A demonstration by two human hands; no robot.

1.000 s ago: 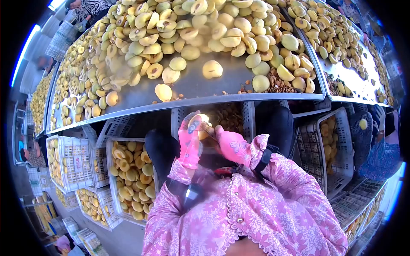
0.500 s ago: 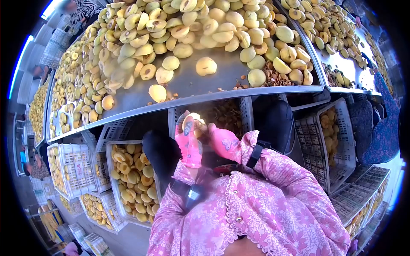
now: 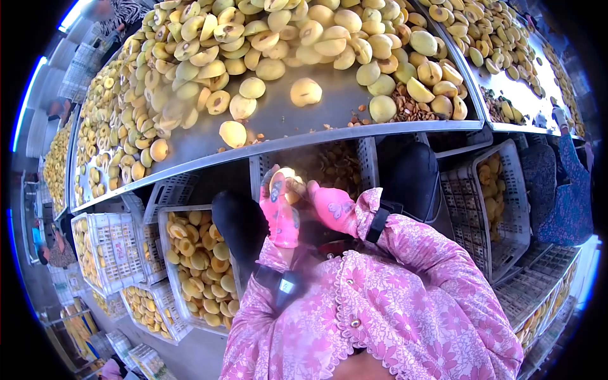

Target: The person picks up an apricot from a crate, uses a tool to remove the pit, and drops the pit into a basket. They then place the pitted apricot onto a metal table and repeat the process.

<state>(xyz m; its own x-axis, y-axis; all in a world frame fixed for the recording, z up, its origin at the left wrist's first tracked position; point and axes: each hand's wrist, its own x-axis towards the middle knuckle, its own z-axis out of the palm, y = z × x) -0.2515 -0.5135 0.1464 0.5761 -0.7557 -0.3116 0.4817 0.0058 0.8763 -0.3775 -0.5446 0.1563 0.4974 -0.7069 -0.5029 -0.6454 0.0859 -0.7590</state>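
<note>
Wrapped around a pale yellow fruit piece, my left hand wears a pink patterned glove. My right hand, gloved in pink too, has its fingers closed at the fruit's right side; what its fingertips hold is too small to make out. Both hands are above a crate with brown pits inside, just below the metal table's front edge. On the table lie a heap of yellow fruit halves, a few single halves near the edge, and a small pile of brown pits.
A crate of fruit halves stands left of my legs, with more crates beyond. At right are another crate and stacked crates. A co-worker in blue patterned clothing is at the far right.
The view has shifted slightly. My hands keep nearly the same pose around the fruit. At the far right, the co-worker's arm has moved toward the neighbouring table.
</note>
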